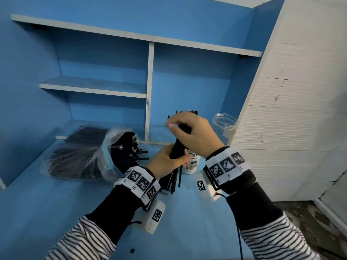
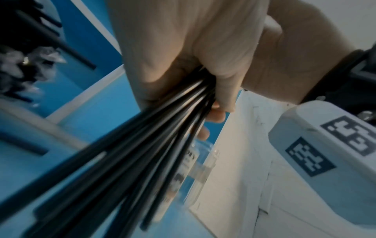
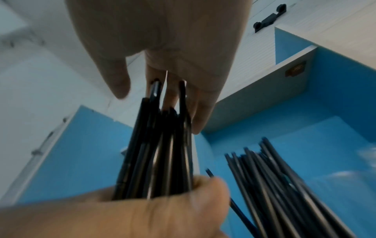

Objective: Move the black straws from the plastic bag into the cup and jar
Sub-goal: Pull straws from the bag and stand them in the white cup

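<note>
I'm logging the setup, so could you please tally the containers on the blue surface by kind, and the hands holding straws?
Plastic bag, lying on its side with black straws inside: 1
Clear jar, no straws visible inside: 1
White printed cup: 1
Hands gripping the straw bundle: 2, left hand and right hand
Total: 3 containers, 2 hands

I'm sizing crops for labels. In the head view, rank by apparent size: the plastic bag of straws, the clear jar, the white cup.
1. plastic bag, clearly the largest.
2. clear jar.
3. white cup.
The right hand and held straws hide parts of the jar and cup, so their order is unsure.
</note>
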`<act>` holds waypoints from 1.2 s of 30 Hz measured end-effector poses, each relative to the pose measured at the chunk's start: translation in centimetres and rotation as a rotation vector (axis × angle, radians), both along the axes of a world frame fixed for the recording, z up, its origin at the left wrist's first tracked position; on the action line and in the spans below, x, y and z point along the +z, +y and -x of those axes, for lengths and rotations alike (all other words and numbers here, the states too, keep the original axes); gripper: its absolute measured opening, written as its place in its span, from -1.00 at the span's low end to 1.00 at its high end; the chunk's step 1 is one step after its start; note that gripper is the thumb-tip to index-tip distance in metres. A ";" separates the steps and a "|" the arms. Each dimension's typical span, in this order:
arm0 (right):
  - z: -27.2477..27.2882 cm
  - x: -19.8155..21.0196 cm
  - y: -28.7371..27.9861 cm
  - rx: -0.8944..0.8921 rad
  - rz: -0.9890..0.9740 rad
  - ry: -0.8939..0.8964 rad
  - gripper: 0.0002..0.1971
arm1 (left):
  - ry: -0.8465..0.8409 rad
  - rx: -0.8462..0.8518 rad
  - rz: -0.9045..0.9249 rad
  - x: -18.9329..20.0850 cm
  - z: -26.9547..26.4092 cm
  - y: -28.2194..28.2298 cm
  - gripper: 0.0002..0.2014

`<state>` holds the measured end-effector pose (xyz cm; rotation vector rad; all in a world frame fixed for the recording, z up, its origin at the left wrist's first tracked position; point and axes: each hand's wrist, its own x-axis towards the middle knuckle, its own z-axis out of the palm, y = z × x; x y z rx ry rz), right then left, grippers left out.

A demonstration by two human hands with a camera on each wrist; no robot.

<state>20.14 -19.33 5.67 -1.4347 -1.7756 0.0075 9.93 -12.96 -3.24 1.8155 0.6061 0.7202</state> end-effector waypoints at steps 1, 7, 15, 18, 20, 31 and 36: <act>-0.3 -0.9 0.2 -0.016 -0.007 -0.031 -0.86 | 0.047 -0.004 0.022 -0.6 0.0 0.0 -0.80; -0.8 -2.1 0.6 -0.026 -0.130 -0.012 -0.79 | 0.081 0.046 0.075 0.2 -0.1 -0.5 -0.81; 0.3 -3.8 0.3 0.031 -0.098 -0.045 -0.74 | 0.324 0.115 0.114 -0.6 0.3 -0.2 -0.74; 0.3 -3.5 0.1 0.016 -0.092 -0.021 -0.71 | 0.366 0.086 0.108 -0.8 0.5 0.0 -0.68; 0.1 -2.7 -0.4 0.017 -0.058 0.033 -0.52 | 0.297 0.104 0.097 -0.4 0.6 -0.2 -0.68; -2.3 -0.4 -1.5 0.127 0.364 0.193 -0.56 | 0.205 -0.278 -0.028 4.0 0.2 -1.8 -0.69; -3.4 1.3 -0.7 0.096 0.245 0.108 -0.76 | 0.060 -0.142 -0.031 3.6 -1.1 -1.1 -0.73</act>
